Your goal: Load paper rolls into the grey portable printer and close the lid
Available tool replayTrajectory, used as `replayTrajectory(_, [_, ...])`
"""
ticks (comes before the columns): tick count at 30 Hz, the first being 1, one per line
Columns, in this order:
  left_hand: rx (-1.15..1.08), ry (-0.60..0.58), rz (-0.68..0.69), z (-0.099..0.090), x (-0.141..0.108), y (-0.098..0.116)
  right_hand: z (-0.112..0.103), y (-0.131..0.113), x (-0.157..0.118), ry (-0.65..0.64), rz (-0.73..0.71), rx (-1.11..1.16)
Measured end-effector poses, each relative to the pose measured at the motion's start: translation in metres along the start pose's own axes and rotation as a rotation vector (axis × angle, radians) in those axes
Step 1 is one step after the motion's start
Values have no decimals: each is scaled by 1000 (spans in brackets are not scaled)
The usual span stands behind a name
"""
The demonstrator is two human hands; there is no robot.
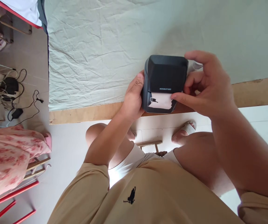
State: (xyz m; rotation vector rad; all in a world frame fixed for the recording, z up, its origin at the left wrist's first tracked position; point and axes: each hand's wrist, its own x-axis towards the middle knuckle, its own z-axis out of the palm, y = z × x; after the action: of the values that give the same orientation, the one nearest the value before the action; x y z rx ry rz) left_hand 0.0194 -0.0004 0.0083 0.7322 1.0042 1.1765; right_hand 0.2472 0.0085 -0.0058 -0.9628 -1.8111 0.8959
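Note:
A black label printer [167, 73] with small white lettering is held at the edge of the cloth-covered table. A white label strip [162, 101] with a dark mark lies across its lower front. My left hand [135, 96] grips the printer's left side, thumb near its edge. On the other side, my right hand [208, 84] has its thumb on the right end of the label strip, while the index finger touches the printer's upper right corner. The other fingers of that hand are curled beside the printer. Something small and whitish [197, 65] shows behind my right hand, partly hidden.
A pale green cloth [89, 56] covers the table, with a bare wooden edge [84, 114] nearest me. At the left are tangled cables [10, 90], a black adapter [17, 114] on the floor, a floral pink cloth [7, 155] and red bars [12, 196].

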Motion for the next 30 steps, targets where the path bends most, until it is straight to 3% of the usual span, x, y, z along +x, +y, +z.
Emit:
replayTrajectory(5, [13, -27, -44, 0, 2, 1, 3, -34, 11, 397, -134, -132])
replayTrajectory(7, [4, -20, -34, 0, 3, -1, 5, -43, 18, 474, -117, -175])
replayTrajectory(10, [10, -11, -20, -1, 2, -3, 8, -48, 26, 409, -71, -297])
replayTrajectory(16, [33, -53, -23, 2, -5, 1, 6, -35, 34, 66, 30, -474])
replayTrajectory(21, [49, -52, -53, 1, -8, 4, -1, -27, 41, -37, -28, -577])
replayTrajectory(24, [70, -38, -73, 0, -8, 4, -3, -38, 43, -65, -29, -554])
replayTrajectory(27, [61, -11, -110, 3, -8, 5, -12, -56, 41, -99, 34, -370])
replayTrajectory(28, [41, 6, -116, 4, -8, 5, -17, -60, 40, -59, 62, -296])
replayTrajectory(30, [-4, 38, -122, 5, -8, 6, -29, -56, 39, 150, 152, -167])
